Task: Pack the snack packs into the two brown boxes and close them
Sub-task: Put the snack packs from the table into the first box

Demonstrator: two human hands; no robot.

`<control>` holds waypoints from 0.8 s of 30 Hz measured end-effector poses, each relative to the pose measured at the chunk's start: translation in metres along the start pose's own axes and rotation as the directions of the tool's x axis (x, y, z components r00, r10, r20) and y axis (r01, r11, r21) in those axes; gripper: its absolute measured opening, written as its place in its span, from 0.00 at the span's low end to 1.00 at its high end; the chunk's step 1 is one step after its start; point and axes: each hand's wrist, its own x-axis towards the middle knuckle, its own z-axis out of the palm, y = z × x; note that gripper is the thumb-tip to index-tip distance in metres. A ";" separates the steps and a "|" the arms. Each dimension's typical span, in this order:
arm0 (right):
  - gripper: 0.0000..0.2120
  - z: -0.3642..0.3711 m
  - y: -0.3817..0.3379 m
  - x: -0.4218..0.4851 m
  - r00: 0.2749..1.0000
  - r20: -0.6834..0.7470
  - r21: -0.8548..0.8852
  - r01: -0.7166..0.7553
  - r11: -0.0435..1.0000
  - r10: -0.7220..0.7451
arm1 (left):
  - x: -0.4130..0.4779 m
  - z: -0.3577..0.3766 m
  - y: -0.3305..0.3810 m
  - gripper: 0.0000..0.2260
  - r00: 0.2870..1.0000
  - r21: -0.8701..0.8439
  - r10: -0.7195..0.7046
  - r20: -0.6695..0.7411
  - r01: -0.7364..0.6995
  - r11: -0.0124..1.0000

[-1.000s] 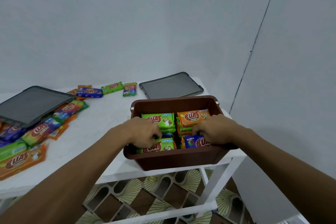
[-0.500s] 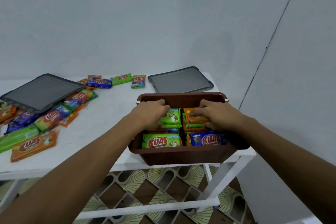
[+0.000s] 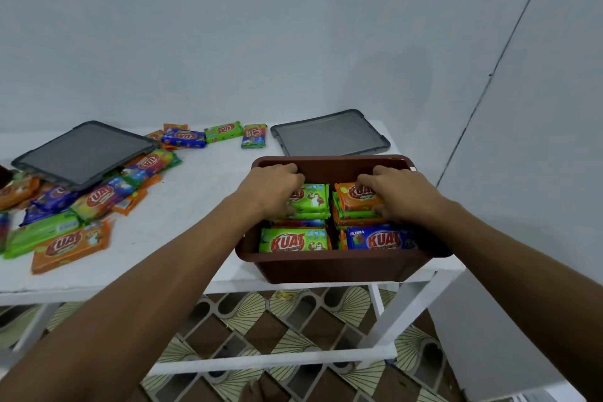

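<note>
Head view: at the left edge, some of the loose glossy foil snack packs (image 3: 71,245) are cut off by the frame. A flat dark grey plastic lid (image 3: 81,153) lies tilted over others on the white table (image 3: 195,206). Inside the brown rectangular plastic box (image 3: 332,266), the left hand (image 3: 270,189) curls round a green pack (image 3: 313,197) and half covers its label. Just beside it, the right hand (image 3: 401,196) grips an orange pack (image 3: 346,202).

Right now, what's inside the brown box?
The brown box holds a green pack and blue pack in front, a green stack under the left hand, an orange-topped stack under the right hand. Lower layers and the floor are covered.
</note>
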 end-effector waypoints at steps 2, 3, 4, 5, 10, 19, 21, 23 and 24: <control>0.27 -0.001 0.001 0.000 1.000 -0.002 -0.004 0.007 1.000 -0.007 | 0.002 -0.001 -0.002 0.22 1.000 -0.024 0.005 0.011 -0.005 1.000; 0.27 -0.002 0.001 0.000 1.000 0.006 -0.003 0.014 1.000 -0.014 | 0.002 -0.001 -0.003 0.22 1.000 -0.044 0.010 0.018 -0.010 0.999; 0.27 -0.003 0.002 0.001 1.000 0.016 0.003 0.024 1.000 -0.024 | 0.002 -0.001 -0.005 0.21 1.000 -0.074 0.015 0.017 -0.014 0.997; 0.26 -0.004 0.002 0.002 0.999 0.033 0.020 0.030 0.999 -0.031 | 0.002 0.000 -0.007 0.20 1.000 -0.116 0.020 0.002 -0.019 0.993; 0.17 -0.015 0.003 0.012 0.998 -0.003 0.143 0.059 0.988 -0.059 | -0.006 0.004 -0.036 0.08 0.966 -0.399 -0.046 -0.254 -0.061 0.915; 0.06 -0.039 -0.014 0.065 0.953 -0.292 0.270 0.163 0.949 -0.081 | -0.004 0.036 -0.121 0.09 0.935 -0.548 -0.264 -0.236 0.096 0.831; 0.07 -0.041 -0.015 0.088 0.952 -0.293 0.287 0.171 0.942 -0.083 | 0.006 0.051 -0.137 0.09 0.952 -0.548 -0.265 -0.155 0.140 0.825; 0.07 -0.042 -0.015 0.110 0.954 -0.285 0.293 0.179 0.939 -0.093 | 0.019 0.065 -0.146 0.09 0.960 -0.555 -0.262 -0.097 0.167 0.815; 0.07 -0.043 -0.014 0.118 0.953 -0.285 0.290 0.186 0.939 -0.100 | 0.025 0.070 -0.146 0.10 0.961 -0.551 -0.266 -0.078 0.181 0.815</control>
